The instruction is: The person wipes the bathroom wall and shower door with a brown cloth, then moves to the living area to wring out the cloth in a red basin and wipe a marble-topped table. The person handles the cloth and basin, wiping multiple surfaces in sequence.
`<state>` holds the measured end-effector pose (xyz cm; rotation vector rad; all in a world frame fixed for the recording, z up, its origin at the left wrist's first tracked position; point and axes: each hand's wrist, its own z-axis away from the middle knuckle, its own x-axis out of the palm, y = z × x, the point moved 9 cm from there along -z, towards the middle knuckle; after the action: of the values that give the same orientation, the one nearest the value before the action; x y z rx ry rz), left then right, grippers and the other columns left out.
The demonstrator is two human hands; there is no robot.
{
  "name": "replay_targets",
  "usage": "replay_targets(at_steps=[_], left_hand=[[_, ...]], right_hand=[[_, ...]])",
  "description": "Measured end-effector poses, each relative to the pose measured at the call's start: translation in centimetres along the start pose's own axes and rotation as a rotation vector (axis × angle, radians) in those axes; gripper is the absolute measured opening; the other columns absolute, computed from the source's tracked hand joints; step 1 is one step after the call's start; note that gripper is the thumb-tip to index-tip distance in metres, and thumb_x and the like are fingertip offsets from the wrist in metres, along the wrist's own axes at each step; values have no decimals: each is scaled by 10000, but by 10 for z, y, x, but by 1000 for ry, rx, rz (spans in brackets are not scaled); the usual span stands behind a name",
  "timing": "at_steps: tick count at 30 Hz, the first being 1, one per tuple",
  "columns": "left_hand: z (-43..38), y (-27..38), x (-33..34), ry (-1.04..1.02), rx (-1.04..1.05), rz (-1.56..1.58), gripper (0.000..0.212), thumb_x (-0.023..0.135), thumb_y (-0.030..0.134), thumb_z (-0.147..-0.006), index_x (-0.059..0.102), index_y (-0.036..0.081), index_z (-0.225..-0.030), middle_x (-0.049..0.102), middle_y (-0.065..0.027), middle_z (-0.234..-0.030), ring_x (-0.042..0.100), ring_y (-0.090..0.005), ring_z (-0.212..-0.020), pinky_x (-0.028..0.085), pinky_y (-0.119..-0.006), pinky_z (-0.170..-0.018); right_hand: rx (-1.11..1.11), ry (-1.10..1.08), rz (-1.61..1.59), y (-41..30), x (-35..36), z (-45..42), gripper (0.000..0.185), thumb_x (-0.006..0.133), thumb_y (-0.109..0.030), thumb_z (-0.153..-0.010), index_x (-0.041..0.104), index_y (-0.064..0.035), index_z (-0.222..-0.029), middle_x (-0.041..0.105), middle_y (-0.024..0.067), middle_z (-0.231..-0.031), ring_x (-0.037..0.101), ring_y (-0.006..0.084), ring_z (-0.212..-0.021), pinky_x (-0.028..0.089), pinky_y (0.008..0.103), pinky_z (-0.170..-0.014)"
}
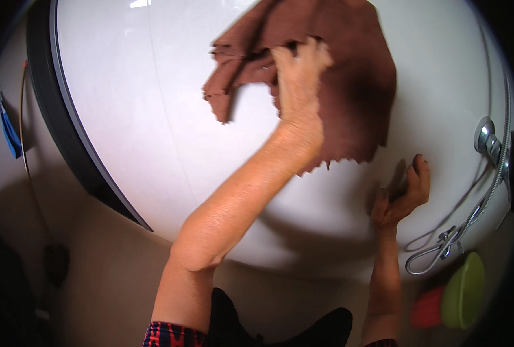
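A large brown cloth with jagged edges lies bunched and partly spread against a glossy white wall panel. My left hand is on its middle, the fingers bent into the folds and holding it against the panel. The cloth's top runs out of view. Lower and to the right, my right hand is apart from the cloth, its fingers curved and separated with nothing between them. It casts a shadow on the panel beside it; whether it touches the surface I cannot tell.
At the right are a chrome shower fitting and a looped metal hose. Below them stand a green basin and a red container. A dark strip edges the panel at left, near a hanging blue item.
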<state>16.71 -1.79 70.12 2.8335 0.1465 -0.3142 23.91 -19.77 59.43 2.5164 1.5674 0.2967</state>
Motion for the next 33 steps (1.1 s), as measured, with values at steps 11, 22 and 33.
replay_targets(at_steps=[11,22,33], left_hand=[[85,138,139,-802,456,126,198,539,155,-774,635,70,-924,618,-100,-830,599,-246,-811,461,-357,-716],[-57,55,-14,-22,481,-309,457,458,526,-776,602,95,-820,569,-110,-736,571,-215,-652,477,-333,-536],[0,-258,-103,68,-336,-592,262,454,322,-824,549,137,-982,562,-141,-918,522,-342,-855,422,-437,-724]], right_hand=[[251,212,-237,54,-23,61,675,468,-408,-791,290,14,-1286,309,213,-1252,366,330,-1142,281,427,-967],[186,140,-149,40,-16,43,431,486,-258,-785,433,12,-1117,349,230,-1214,380,349,-1092,344,461,-906],[120,51,-75,34,-15,46,498,532,-307,-740,428,-8,-1123,363,239,-1187,388,366,-1071,353,467,-893]])
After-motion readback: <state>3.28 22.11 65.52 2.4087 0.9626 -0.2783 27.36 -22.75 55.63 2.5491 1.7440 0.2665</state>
